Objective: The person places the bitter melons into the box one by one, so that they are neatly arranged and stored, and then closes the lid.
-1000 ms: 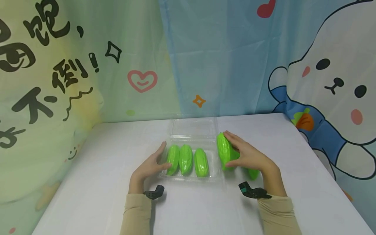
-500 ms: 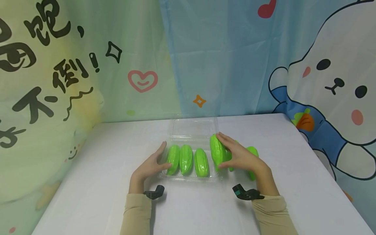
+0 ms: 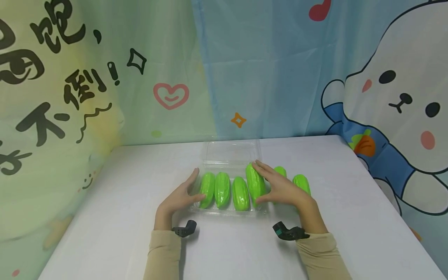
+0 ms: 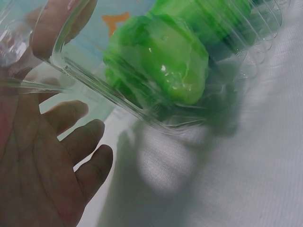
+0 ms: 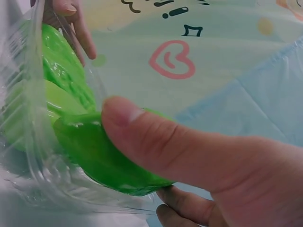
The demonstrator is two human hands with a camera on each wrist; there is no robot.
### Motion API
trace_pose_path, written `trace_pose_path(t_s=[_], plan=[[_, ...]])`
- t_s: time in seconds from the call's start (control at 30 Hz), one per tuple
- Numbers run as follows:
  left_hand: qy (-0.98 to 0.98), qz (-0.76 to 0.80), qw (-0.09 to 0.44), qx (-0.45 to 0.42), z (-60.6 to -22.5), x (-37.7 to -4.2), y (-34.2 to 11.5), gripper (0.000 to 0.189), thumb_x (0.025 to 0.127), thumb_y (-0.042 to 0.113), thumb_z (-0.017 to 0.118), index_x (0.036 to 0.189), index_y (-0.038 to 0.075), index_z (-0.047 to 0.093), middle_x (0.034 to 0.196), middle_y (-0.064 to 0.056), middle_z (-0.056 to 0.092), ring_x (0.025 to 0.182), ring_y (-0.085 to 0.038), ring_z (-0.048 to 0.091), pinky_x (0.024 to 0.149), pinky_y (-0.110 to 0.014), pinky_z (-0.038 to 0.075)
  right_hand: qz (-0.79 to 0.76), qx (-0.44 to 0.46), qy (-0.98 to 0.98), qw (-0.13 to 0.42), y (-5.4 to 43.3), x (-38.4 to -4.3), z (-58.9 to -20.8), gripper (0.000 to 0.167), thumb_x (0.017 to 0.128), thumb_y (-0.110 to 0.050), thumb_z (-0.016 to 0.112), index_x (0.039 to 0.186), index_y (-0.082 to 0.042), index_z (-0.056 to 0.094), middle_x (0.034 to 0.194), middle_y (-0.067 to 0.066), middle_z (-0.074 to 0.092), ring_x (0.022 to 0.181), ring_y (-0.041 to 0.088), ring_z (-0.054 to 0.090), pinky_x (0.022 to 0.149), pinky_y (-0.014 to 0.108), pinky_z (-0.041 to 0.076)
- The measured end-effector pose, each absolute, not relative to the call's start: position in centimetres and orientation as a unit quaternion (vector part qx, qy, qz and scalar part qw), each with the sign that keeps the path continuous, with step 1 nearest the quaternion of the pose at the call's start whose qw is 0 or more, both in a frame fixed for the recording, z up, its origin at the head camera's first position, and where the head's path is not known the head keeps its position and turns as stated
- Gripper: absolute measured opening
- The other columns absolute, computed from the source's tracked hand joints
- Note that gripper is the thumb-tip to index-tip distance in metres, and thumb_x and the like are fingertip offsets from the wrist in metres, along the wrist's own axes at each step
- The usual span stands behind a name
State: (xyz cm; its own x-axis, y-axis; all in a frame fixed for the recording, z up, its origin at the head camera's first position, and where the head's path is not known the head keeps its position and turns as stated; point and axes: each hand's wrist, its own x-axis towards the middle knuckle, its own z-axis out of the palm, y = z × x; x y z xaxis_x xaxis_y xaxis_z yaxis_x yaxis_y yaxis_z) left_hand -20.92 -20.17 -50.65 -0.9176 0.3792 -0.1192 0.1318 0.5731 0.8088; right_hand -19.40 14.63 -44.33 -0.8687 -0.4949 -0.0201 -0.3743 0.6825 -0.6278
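A clear plastic clamshell box (image 3: 227,213) lies on the table with its lid (image 3: 231,149) folded back. Three bright green, ridged bitter melons (image 3: 222,190) stand side by side in it. With thumb and fingers, my right hand (image 3: 280,188) grips another bitter melon (image 3: 255,181) at the box's right end; the right wrist view shows the thumb across its skin (image 5: 104,156). My left hand (image 3: 180,196) holds the box's left side, its thumb by the leftmost melon. Close up, the left wrist view shows spread fingers (image 4: 85,142) beside the box wall and a melon end (image 4: 156,61).
To the right, partly behind my right hand, are two more bitter melons, one nearer (image 3: 280,171) and one farther right (image 3: 301,182). White cloth covers the table (image 3: 231,249). A printed curtain (image 3: 266,77) hangs along its back edge.
My right hand has carried the bitter melon leftward from beside the box to its right end, beside the three others. The melons on the right show more now. The left hand stays in place.
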Motion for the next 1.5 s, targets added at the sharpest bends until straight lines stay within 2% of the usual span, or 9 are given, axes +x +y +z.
trace_pose_path(t_s=[0.33,0.73,1.2,1.5], plan=[[0.876,0.438,0.143,0.146,-50.6,-20.9,-20.1,0.102,0.08,0.047,0.071,0.154,0.022,0.005,0.161,0.006,0.004,0.148,-0.017,0.005,0.121,-0.042,0.01,-0.299,-0.235,0.92,0.099,13.9,-19.3,-44.5,0.112,0.066,-0.034,0.086,0.153,-0.014,0.018,0.16,0.01,0.012,0.142,0.039,0.025,0.108,0.057,0.036],[0.871,0.442,0.14,0.161,-50.3,-20.9,-20.1,0.1,0.082,0.044,0.071,0.154,0.019,0.005,0.16,0.005,0.003,0.148,-0.015,0.004,0.122,-0.04,0.009,-0.28,-0.221,0.929,0.103,13.3,-19.2,-44.5,0.112,0.066,-0.034,0.086,0.153,-0.017,0.019,0.16,0.01,0.013,0.14,0.04,0.03,0.106,0.057,0.039],[0.873,0.44,0.139,0.157,-50.3,-20.9,-20.1,0.1,0.081,0.046,0.07,0.154,0.021,0.006,0.16,0.005,0.005,0.148,-0.017,0.006,0.122,-0.042,0.01,-0.265,-0.215,0.934,0.105,12.8,-19.0,-44.4,0.11,0.067,-0.034,0.086,0.153,-0.017,0.021,0.159,0.01,0.014,0.137,0.04,0.034,0.102,0.055,0.043],[0.874,0.438,0.141,0.154,-50.4,-21.0,-20.1,0.101,0.081,0.048,0.07,0.154,0.021,0.006,0.16,0.006,0.005,0.148,-0.018,0.005,0.122,-0.042,0.009,-0.257,-0.221,0.935,0.102,12.9,-19.1,-44.7,0.11,0.064,-0.037,0.087,0.151,-0.009,0.024,0.157,0.01,0.021,0.139,0.037,0.033,0.105,0.053,0.041]])
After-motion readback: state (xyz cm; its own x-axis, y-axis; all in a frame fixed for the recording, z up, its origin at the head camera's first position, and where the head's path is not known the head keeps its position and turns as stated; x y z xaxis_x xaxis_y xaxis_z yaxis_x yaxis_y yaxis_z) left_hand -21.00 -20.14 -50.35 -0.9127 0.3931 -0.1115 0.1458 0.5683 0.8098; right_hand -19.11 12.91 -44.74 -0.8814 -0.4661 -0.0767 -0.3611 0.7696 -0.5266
